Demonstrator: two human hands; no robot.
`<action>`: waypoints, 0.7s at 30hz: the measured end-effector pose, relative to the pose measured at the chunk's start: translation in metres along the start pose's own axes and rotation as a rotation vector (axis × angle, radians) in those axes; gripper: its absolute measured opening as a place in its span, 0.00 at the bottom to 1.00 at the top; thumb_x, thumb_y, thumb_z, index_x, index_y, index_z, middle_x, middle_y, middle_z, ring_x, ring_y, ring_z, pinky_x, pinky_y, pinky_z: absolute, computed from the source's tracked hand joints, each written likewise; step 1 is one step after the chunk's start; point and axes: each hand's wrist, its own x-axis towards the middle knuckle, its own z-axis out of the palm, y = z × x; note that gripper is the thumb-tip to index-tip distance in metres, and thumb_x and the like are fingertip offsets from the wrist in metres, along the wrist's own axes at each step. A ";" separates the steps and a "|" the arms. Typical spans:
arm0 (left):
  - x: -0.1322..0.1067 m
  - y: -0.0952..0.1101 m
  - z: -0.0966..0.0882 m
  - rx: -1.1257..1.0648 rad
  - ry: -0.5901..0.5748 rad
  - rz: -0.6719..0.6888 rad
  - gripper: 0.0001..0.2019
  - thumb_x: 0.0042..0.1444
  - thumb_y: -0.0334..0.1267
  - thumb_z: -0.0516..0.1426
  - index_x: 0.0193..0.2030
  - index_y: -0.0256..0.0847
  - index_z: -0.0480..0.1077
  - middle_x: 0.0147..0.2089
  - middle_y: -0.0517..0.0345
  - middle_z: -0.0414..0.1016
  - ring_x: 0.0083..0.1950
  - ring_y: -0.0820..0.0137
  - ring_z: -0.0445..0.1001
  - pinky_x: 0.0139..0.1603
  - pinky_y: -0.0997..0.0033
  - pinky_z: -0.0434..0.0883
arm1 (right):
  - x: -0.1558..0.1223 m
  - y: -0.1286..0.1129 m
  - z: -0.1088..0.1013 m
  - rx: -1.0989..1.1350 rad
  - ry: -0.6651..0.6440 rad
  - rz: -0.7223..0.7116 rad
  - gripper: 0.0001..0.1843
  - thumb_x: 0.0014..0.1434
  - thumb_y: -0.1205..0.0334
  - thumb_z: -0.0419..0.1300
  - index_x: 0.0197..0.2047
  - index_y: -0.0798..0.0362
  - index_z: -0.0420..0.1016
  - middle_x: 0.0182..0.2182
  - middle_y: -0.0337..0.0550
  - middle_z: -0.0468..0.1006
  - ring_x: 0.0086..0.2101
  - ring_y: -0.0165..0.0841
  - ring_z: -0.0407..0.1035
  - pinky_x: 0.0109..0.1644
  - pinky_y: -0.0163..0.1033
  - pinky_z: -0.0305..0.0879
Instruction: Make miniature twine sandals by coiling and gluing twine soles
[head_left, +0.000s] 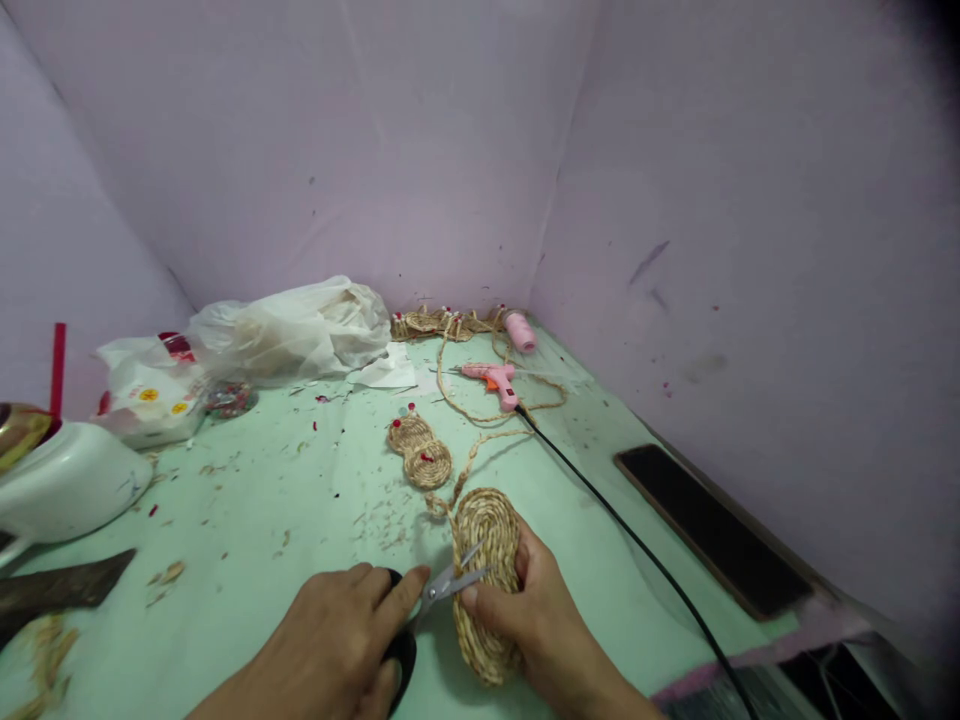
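Note:
My right hand (525,610) grips an oval coil of woven straw braid (486,540) near the front of the green table, thumb on top. A loose braid tail (469,465) runs from the coil toward the back. My left hand (337,640) is closed around the black handles of a pair of scissors (450,580). The metal blades are slightly apart and lie against the left edge of the coil. A smaller figure-eight straw piece (420,452) with red dots lies just behind.
A pink glue gun (491,378) with a black cord (637,545) lies behind, near a pink spool (519,330) and more braids (439,323). Plastic bags (292,330) sit back left, a white object (64,480) far left. A dark phone (709,525) rests right.

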 end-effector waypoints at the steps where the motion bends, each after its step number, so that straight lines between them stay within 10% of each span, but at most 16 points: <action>1: 0.000 0.000 -0.001 -0.005 0.008 -0.008 0.32 0.41 0.25 0.50 0.58 0.43 0.56 0.40 0.52 0.70 0.39 0.63 0.68 0.39 0.61 0.68 | 0.000 0.001 0.000 -0.028 -0.003 0.004 0.22 0.38 0.71 0.65 0.39 0.53 0.67 0.26 0.34 0.73 0.26 0.29 0.64 0.30 0.33 0.62; 21: 0.006 0.001 -0.002 -0.057 -0.044 -0.070 0.34 0.38 0.27 0.51 0.57 0.45 0.57 0.44 0.51 0.69 0.44 0.61 0.68 0.44 0.59 0.68 | 0.003 0.001 0.004 -0.246 0.036 -0.046 0.23 0.36 0.74 0.63 0.38 0.52 0.66 0.28 0.35 0.74 0.29 0.32 0.68 0.33 0.35 0.66</action>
